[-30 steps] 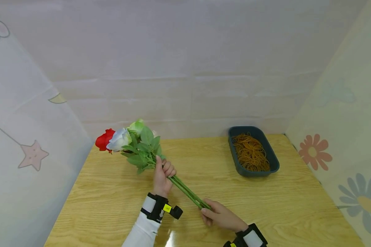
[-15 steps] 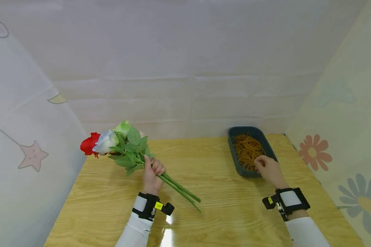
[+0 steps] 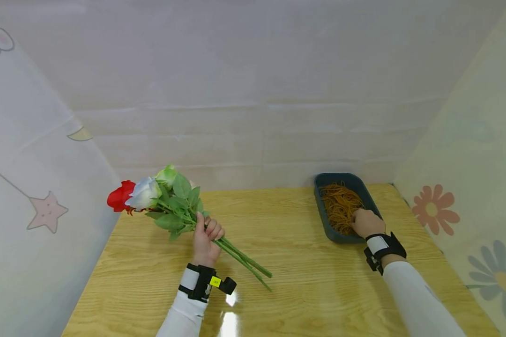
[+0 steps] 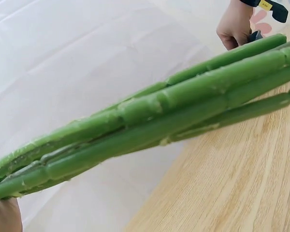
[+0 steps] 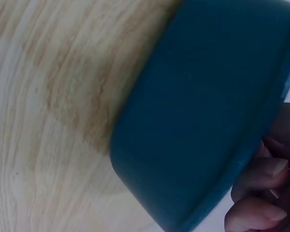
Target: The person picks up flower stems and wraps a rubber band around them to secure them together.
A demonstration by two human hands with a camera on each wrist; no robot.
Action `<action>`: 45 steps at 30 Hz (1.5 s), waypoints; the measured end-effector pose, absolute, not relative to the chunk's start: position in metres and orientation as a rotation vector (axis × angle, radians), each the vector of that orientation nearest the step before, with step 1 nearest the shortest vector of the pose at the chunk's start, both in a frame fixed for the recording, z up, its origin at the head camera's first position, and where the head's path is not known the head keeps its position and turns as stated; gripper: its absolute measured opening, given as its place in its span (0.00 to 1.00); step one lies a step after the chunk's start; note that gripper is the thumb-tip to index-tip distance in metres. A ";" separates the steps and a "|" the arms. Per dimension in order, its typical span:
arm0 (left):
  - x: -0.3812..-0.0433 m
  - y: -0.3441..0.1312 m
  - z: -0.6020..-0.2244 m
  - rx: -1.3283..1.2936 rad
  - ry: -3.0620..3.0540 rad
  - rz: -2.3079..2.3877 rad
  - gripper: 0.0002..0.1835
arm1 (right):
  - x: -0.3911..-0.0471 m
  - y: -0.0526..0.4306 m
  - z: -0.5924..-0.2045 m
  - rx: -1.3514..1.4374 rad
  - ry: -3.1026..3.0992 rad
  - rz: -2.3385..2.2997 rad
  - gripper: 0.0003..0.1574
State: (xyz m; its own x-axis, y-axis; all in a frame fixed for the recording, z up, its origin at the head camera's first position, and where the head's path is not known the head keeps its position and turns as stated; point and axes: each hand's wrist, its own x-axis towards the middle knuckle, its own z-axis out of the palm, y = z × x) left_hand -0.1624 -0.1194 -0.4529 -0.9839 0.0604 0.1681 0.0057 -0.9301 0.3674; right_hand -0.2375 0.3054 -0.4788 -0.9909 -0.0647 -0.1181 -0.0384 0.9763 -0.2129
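Note:
My left hand (image 3: 206, 241) grips a bunch of artificial roses by the green stems (image 3: 244, 257), held slantwise over the table. A red rose (image 3: 121, 196), a pale blue-white rose (image 3: 144, 193) and a green one (image 3: 167, 175) show at the left end, above green leaves (image 3: 181, 206). The lower stems (image 4: 150, 111) run across the left wrist view. My right hand (image 3: 368, 223) is at the near right side of a dark blue bin, over the tan rubber bands (image 3: 340, 206). Its fingers (image 5: 261, 174) are curled; their hold on any band is hidden.
The bin (image 3: 326, 224) stands at the back right of the wooden table (image 3: 295, 290). A pale cloth wall (image 3: 253, 117) rises behind the table, with printed cloth at both sides.
My right hand has left the stem ends and gone to the bin, then lowered further among the bands. The left hand has shifted the roses slightly left, still holding them.

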 end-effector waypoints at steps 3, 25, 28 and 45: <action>-0.161 -0.120 -0.454 0.334 0.549 3.035 0.22 | -0.240 0.305 -0.483 -0.045 2.973 -0.308 0.07; -0.161 -0.120 -0.455 0.379 0.573 3.013 0.23 | -0.237 0.306 -0.480 -0.004 3.044 -0.340 0.26; -0.162 -0.121 -0.455 0.359 0.574 3.016 0.23 | -0.237 0.307 -0.478 -0.048 3.076 -0.388 0.26; -0.161 -0.123 -0.456 0.355 0.559 3.012 0.23 | -0.227 0.309 -0.448 -0.196 3.152 -0.641 0.13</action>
